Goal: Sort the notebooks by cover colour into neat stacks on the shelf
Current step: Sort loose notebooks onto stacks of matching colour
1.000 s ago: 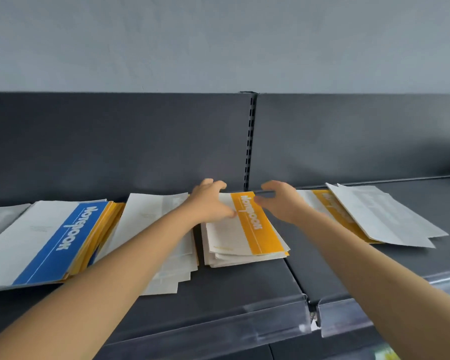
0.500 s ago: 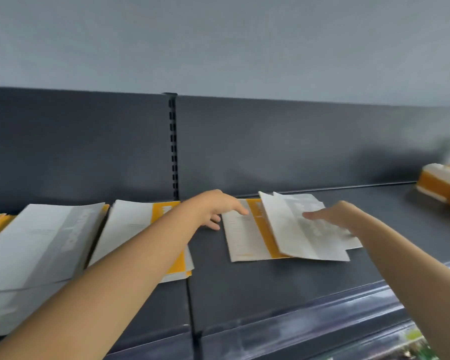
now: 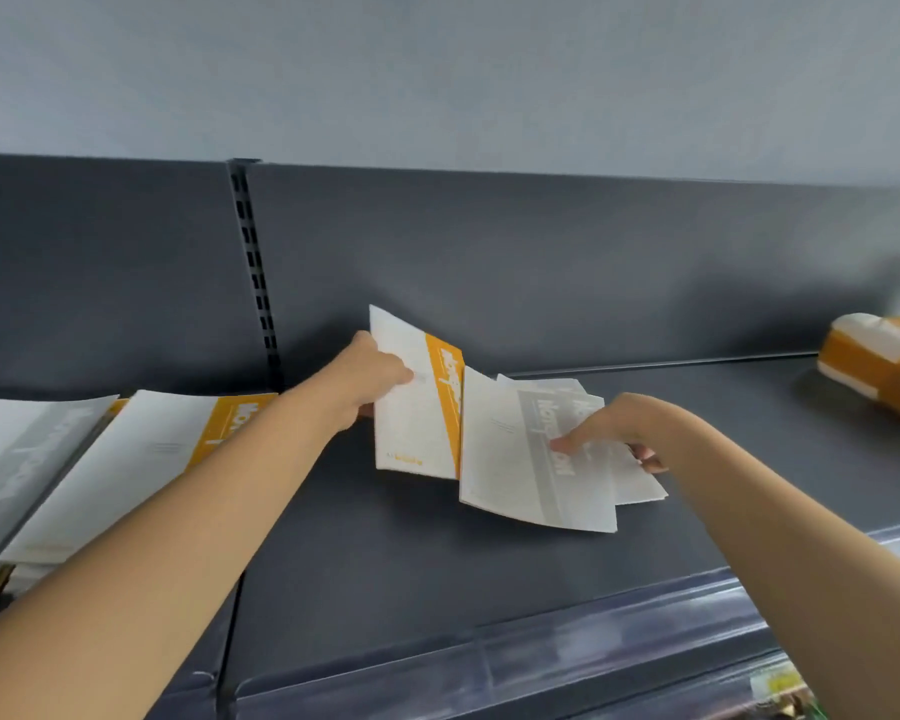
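The left hand (image 3: 372, 379) grips an orange notebook (image 3: 419, 402) by its left edge, thumb on the cover, and tilts it up off the shelf (image 3: 385, 553). The right hand (image 3: 611, 431) pinches a grey notebook (image 3: 520, 459) just beside it, thumb on top and fingers under, its near edge lifted; a second grey notebook (image 3: 630, 478) lies beneath, fanned out to the right. The two lifted notebooks meet edge to edge.

At the left, past the slotted upright (image 3: 255, 272), an orange-topped stack (image 3: 141, 459) lies beside a grey-topped stack (image 3: 17, 459); the left forearm crosses the orange stack's right edge. Far right, a blurred orange and white bundle (image 3: 884, 361) rests on the shelf, well apart. A clear strip (image 3: 541, 662) runs along the shelf's front edge.

Each cover is white with one coloured band bearing white lettering.
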`<state>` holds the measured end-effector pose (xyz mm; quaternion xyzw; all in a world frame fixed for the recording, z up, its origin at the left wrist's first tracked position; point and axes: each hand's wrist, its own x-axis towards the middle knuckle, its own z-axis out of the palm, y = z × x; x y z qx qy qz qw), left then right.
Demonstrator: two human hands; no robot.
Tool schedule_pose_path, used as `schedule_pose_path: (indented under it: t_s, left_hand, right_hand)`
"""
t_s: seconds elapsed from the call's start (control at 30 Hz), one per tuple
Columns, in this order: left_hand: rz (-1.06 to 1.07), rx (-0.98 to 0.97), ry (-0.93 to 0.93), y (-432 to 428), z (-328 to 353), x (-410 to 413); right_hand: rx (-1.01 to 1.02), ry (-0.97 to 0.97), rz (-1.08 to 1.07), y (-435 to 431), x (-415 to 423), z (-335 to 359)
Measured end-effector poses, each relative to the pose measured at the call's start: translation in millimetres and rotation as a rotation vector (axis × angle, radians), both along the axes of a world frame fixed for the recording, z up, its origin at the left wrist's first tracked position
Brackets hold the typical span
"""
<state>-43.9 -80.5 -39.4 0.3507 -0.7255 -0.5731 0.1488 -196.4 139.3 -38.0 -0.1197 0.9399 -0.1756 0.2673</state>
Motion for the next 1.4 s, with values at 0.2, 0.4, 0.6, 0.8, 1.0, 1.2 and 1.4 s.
schedule_pose_path:
  t_s: [0.2, 0.4, 0.6, 0.8, 1.0, 1.2, 1.4]
  left_hand:
    - [0.07, 0.177, 0.227, 6.1, 50.4, 2.2]
    - [-0.045, 0.004, -0.091, 35.7, -8.9, -33.6]
    - [0.013, 0.135, -0.063, 47.8, -38.4, -43.1]
    - [0.1, 0.283, -0.022, 70.9, -35.7, -69.9]
    - [0.031, 0.363, -0.042, 90.3, -22.5, -86.7]
    - [0.104, 0.32, -0.05, 109.9, -35.7, -84.3]
    - [0.173, 0.384, 0.143, 102.4, -12.0, -55.0]
  right_hand:
    - [0.026, -0.013, -0.022, 1.9, -7.3, -3.9]
    - [0.081, -0.056, 0.02, -4.8, -13.7, -2.2]
    - [0.121, -0.131, 0.094, -10.7, -32.9, -2.0]
    - [-0.159, -0.267, 0.042, -7.1, -62.8, -10.4]
    - [-0.24, -0.325, 0.062, -1.0, -68.7, -19.2]
    - [-0.187, -0.178, 0.212, -5.7, -63.1, -25.5]
    - [-0.462, -0.159, 0.232, -10.4, -43.7, 6.3]
